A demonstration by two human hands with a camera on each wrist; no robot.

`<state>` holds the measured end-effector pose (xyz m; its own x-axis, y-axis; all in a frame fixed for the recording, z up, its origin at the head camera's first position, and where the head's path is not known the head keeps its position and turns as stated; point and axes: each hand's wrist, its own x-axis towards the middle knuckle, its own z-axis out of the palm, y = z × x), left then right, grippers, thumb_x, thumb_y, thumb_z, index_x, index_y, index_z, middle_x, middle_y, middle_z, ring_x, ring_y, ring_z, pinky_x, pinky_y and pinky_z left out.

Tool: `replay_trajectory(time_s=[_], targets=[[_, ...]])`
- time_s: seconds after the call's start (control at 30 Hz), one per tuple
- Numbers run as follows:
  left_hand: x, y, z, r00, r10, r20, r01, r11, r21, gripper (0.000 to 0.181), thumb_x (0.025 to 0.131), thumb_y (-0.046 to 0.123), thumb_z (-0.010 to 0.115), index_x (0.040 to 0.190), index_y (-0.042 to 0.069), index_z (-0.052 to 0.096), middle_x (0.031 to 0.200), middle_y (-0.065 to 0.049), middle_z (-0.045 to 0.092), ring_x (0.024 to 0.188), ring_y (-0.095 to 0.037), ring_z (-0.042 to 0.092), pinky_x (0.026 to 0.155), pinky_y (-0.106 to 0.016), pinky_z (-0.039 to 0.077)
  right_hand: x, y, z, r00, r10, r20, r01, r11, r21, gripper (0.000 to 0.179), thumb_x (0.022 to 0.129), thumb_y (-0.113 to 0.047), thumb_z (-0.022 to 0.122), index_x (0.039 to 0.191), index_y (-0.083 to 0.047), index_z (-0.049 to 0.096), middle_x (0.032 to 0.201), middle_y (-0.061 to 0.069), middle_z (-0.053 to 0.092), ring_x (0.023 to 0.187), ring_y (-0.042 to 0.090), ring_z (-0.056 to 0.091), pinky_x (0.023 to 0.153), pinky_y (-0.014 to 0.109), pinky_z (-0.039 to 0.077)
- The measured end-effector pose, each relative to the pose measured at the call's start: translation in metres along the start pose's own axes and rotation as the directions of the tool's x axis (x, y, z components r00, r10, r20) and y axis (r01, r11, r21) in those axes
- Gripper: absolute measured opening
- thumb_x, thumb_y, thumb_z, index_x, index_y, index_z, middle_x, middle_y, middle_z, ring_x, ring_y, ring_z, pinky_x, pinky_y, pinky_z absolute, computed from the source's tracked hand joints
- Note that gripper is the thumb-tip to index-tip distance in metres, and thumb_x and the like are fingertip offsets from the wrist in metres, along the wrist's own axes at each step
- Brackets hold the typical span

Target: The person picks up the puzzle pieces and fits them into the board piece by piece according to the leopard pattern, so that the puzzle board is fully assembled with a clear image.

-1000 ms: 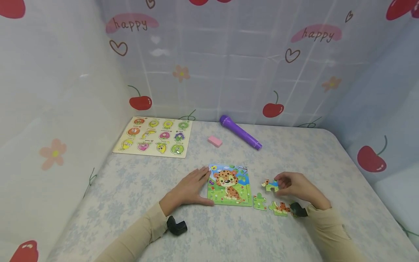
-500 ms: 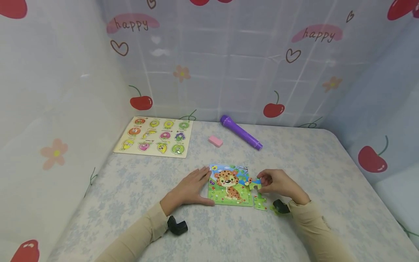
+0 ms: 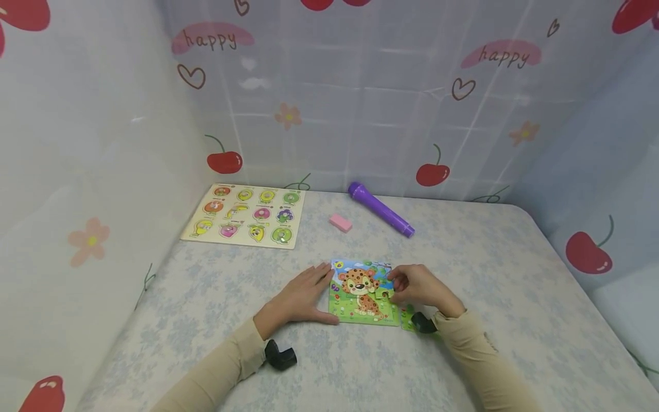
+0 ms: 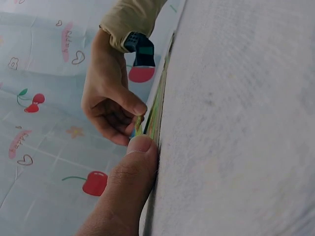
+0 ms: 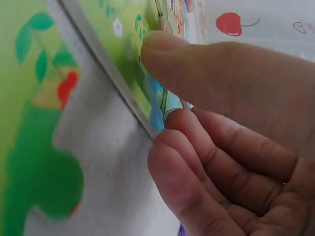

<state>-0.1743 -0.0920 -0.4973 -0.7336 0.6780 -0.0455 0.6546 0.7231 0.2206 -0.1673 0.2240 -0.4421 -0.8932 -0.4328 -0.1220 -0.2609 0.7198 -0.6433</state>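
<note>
A square jigsaw puzzle [image 3: 355, 312] with a spotted leopard cub lies on the cloth in front of me. My left hand [image 3: 301, 294] rests with straight fingers along its left side, and the thumb [image 4: 127, 179] is against the edge in the left wrist view. Over the puzzle's right side, my right hand [image 3: 423, 288] pinches a puzzle piece [image 3: 382, 294] between thumb and fingers. That piece [image 4: 138, 125] stands tilted off the board in the left wrist view. A loose green piece [image 3: 407, 318] lies just right of the puzzle, partly covered by the right wrist's black camera.
At the back left lies a wooden fruit puzzle board [image 3: 241, 215]. A pink block [image 3: 341, 222] and a purple microphone [image 3: 381, 209] lie behind the leopard puzzle. A printed curtain [image 3: 329, 114] encloses the table's back and sides.
My right hand has carried the puzzle piece leftward from beside the puzzle to over its right side. The left hand has stayed in place.
</note>
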Motion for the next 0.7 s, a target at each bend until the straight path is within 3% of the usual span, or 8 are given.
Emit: replay_trajectory(time_s=[0.7], targets=[[0.0006,0.0003,-0.0011,1.0,0.002,-0.007,-0.002,1.0,-0.003,0.116,0.075,0.082,0.055,0.157,0.008,0.018,0.164,-0.009,0.018,0.152,-0.021,0.016,0.125,-0.038,0.018,0.0089,-0.0028,0.002,0.999,0.012,0.034,-0.01,0.998,-0.057,0.041,0.072,-0.015,0.086,0.106,0.0,0.068,0.084,0.0,0.066,0.077,0.008,0.059,0.066,0.022,0.053]])
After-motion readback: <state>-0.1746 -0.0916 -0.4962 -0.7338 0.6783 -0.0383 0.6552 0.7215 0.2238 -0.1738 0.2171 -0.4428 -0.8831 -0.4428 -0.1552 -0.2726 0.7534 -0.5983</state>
